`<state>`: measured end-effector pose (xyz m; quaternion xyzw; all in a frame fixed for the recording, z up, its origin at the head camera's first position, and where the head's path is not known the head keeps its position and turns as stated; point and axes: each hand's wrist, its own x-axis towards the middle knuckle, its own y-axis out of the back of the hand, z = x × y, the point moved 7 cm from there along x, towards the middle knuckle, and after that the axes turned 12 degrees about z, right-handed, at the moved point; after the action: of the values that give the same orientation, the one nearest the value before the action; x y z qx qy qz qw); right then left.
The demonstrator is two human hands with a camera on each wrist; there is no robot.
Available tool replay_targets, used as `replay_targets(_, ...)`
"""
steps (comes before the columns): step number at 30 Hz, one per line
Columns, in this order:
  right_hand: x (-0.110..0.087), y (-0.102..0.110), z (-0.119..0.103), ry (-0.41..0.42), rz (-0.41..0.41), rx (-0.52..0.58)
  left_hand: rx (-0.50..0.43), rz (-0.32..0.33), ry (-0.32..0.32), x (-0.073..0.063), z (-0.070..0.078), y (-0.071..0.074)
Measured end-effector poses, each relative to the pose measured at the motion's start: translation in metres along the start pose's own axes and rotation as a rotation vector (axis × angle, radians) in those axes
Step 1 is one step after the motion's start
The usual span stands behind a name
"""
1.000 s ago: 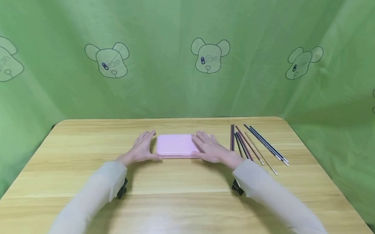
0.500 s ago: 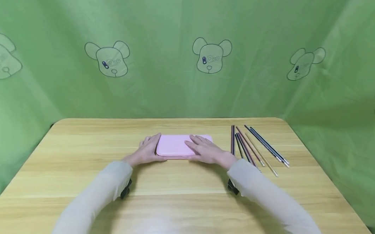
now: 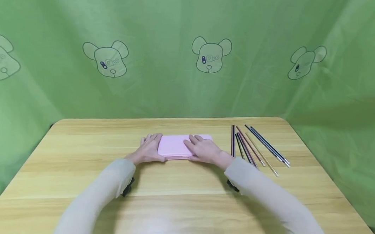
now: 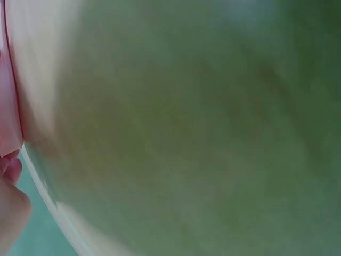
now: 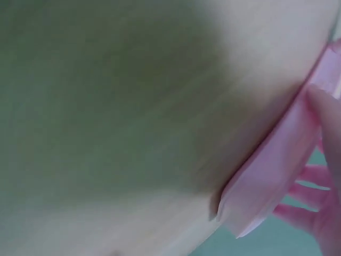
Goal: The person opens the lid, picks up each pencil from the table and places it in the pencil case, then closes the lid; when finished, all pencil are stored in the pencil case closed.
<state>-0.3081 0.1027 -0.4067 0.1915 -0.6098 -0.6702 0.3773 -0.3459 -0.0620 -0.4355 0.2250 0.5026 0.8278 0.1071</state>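
A flat pink pencil case (image 3: 175, 145) with rounded corners lies closed toward the back of the table. My left hand (image 3: 148, 149) holds its left end, thumb along the front side and fingers around toward the back. Over the right part of the lid, my right hand (image 3: 205, 150) spreads its fingers on top while the thumb sits at the front side. In the right wrist view, the thumb of the right hand (image 5: 326, 208) presses the side of the pencil case (image 5: 266, 170). Only a strip of the pencil case (image 4: 8, 106) shows in the left wrist view, beside the left hand (image 4: 11, 208).
Several pencils (image 3: 256, 148), dark, reddish and natural wood, lie loosely fanned to the right of the case, close to my right forearm. The wooden table (image 3: 179, 209) has rounded far corners. A green curtain (image 3: 160, 90) with printed bear heads hangs behind and along both sides.
My left hand has moved right and now wraps the left end of the pencil case. My right hand has slid slightly left over the lid. The pencils have stayed put.
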Motion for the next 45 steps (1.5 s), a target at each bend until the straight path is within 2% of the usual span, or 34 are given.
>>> replay_targets(6,-0.001,-0.003,-0.012,0.225,0.182,-0.304,0.016,-0.006,-0.019,0.000,0.004,-0.002)
replay_targets(10,-0.008,-0.005,-0.015,0.322,0.285,-0.402,-0.001,-0.003,-0.035,0.000,0.008,-0.006)
replay_targets(14,-0.013,-0.006,-0.014,0.383,0.311,-0.456,-0.020,0.016,-0.060,0.001,0.011,-0.008)
replay_targets(20,-0.014,-0.008,-0.015,0.420,0.327,-0.514,-0.023,0.031,-0.065,0.002,0.010,-0.006)
replay_targets(26,-0.011,-0.009,-0.012,0.338,0.352,-0.490,0.009,0.001,-0.062,0.004,0.005,-0.005)
replay_targets(29,-0.010,-0.012,-0.012,0.319,0.341,-0.488,-0.008,-0.020,-0.050,0.004,0.003,-0.006)
replay_targets(34,-0.011,-0.017,-0.015,0.362,0.322,-0.526,-0.098,0.007,-0.019,-0.003,-0.001,-0.010)
replay_targets(37,-0.011,-0.018,-0.021,0.423,0.348,-0.558,-0.122,0.037,-0.010,-0.006,-0.003,-0.009)
replay_targets(41,-0.009,-0.016,-0.026,0.471,0.391,-0.584,-0.119,0.073,-0.035,-0.006,-0.003,-0.003)
replay_targets(45,-0.009,-0.014,-0.023,0.465,0.383,-0.579,-0.113,0.081,-0.076,-0.004,-0.001,-0.001)
